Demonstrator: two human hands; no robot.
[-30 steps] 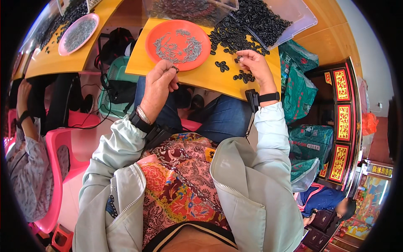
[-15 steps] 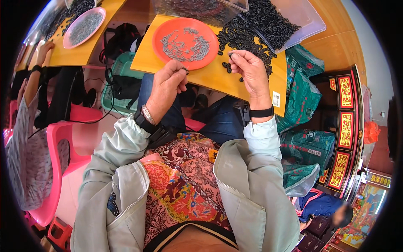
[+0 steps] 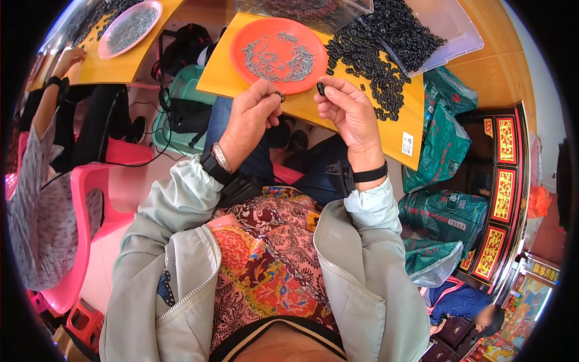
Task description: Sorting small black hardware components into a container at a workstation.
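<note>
Between thumb and fingertips, my left hand (image 3: 250, 120) pinches a small dark ring-like piece (image 3: 281, 96), mostly covered by the fingers. My right hand (image 3: 353, 114) holds a black oval piece (image 3: 321, 88) upright in a pinch. The two hands are apart, over the near edge of the yellow table (image 3: 395, 130). Just beyond them lies an orange-red plate (image 3: 262, 27) with many small grey pin-like parts (image 3: 295, 65). To its right, loose black oval pieces (image 3: 374, 69) are heaped and scattered across the tabletop.
A clear plastic box (image 3: 467, 36) with more black pieces lies at the far right. Green bags (image 3: 443, 145) stand beside the table. At left, another person's arm (image 3: 45, 111) rests by a second table with a pink plate (image 3: 158, 11). A pink chair (image 3: 84, 205) stands nearby.
My right hand has moved left and slightly down, away from the black pile and closer to my left hand. The black oval piece in it now shows more plainly.
</note>
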